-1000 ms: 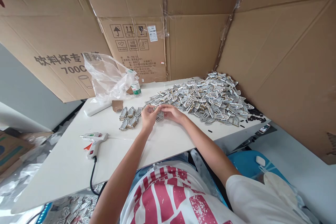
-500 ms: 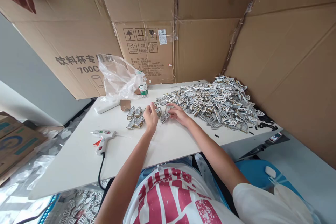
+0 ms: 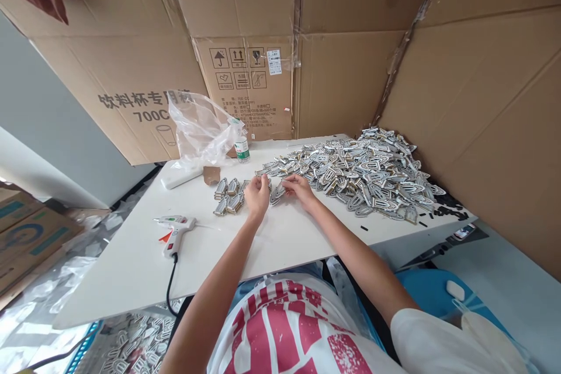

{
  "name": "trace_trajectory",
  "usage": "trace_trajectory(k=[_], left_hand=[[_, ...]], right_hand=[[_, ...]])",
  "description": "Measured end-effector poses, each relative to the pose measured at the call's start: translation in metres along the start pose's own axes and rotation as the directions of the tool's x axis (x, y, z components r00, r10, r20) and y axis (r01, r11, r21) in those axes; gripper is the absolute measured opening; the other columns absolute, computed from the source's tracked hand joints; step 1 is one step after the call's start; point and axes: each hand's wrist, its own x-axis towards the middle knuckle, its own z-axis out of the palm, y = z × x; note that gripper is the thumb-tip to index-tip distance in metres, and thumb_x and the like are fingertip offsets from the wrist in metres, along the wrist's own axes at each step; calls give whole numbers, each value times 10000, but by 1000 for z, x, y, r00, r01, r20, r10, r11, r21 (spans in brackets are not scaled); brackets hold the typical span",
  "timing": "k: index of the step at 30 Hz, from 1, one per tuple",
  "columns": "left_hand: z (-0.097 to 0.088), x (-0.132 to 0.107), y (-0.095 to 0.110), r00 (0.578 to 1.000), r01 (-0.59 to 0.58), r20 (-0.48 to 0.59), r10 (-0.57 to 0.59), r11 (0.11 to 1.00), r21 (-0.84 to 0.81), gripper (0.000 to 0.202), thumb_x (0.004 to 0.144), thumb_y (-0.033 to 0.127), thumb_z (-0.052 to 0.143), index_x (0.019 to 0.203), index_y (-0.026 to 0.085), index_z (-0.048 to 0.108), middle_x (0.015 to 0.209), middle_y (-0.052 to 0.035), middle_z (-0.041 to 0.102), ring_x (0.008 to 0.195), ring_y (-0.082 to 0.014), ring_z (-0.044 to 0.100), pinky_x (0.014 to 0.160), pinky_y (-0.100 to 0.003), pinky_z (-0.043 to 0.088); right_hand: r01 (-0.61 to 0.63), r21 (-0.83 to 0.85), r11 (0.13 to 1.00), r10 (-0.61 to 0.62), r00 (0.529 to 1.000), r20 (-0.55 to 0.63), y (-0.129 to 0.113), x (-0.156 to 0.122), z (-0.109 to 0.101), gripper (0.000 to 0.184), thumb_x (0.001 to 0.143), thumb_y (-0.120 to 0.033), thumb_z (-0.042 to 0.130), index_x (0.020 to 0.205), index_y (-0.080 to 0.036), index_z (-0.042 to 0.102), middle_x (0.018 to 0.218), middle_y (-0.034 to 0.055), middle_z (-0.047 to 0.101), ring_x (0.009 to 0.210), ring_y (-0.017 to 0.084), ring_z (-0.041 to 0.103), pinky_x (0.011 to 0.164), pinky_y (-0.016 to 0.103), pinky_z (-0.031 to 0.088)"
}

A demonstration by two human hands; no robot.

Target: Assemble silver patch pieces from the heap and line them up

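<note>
My left hand (image 3: 258, 195) and my right hand (image 3: 299, 189) meet over the middle of the white table (image 3: 131, 269), fingers curled. Between them they hold a small stack of grey-and-white flat pieces (image 3: 276, 191). Just left of my left hand lie a few neat stacks of the same pieces (image 3: 228, 195). A large loose heap of these pieces (image 3: 363, 172) spreads from my right hand to the table's far right corner.
A white glue gun (image 3: 174, 228) with a black cord lies on the table's left part. A crumpled clear plastic bag (image 3: 199, 128), a small bottle (image 3: 241, 148) and a white power strip (image 3: 180, 177) stand at the back. Cardboard walls (image 3: 342, 70) enclose the table.
My hands shifted slightly on the pieces between them, the right hand drawing a little apart from the left. The camera tilted, so the whole scene moved down and right.
</note>
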Motion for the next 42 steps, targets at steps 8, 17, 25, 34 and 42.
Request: trace_trajectory(k=[8, 17, 25, 34, 42], left_hand=[[0, -10, 8, 978, -162, 185, 100, 918, 361, 320, 1020, 503, 576, 891, 234, 692, 656, -13, 662, 646, -199, 621, 651, -291, 363], [-2, -18, 13, 938, -302, 329, 105, 714, 632, 449, 946, 585, 675, 1279, 285, 694, 982, -93, 804, 936, -334, 763, 781, -363, 505], [-4, -14, 13, 942, -282, 326, 82, 721, 632, 456, 927, 607, 702, 1228, 268, 748, 1009, -114, 811, 974, -345, 765, 798, -371, 519], [-17, -9, 19, 956, -254, 281, 85, 720, 646, 413, 908, 564, 730, 1168, 246, 775, 935, -117, 801, 940, -335, 762, 806, -361, 506], [-12, -15, 8, 954, -245, 294, 52, 699, 672, 416, 903, 592, 726, 1141, 255, 777, 975, -116, 808, 963, -335, 765, 790, -353, 496]], right_hand=[[-55, -24, 998, 56, 998, 32, -5, -7, 4, 445, 594, -442, 968, 840, -229, 664, 717, 18, 751, 660, 224, 726, 577, 316, 537], [-68, -44, 997, 65, 995, -70, -3, 1, -3, 415, 554, -418, 962, 800, -218, 694, 759, 15, 762, 662, 185, 698, 563, 277, 482], [-34, -89, 995, 33, 999, -11, -2, -1, -2, 385, 580, -429, 942, 804, -209, 719, 738, 42, 768, 660, 201, 703, 430, 238, 318], [91, -187, 978, -116, 985, -129, -2, 2, -5, 380, 764, -595, 796, 805, -241, 664, 665, 9, 711, 462, 136, 544, 405, 254, 345], [73, -262, 962, -142, 956, -257, 5, 8, -11, 256, 777, -488, 703, 816, -243, 641, 635, -10, 675, 450, 147, 519, 402, 280, 335]])
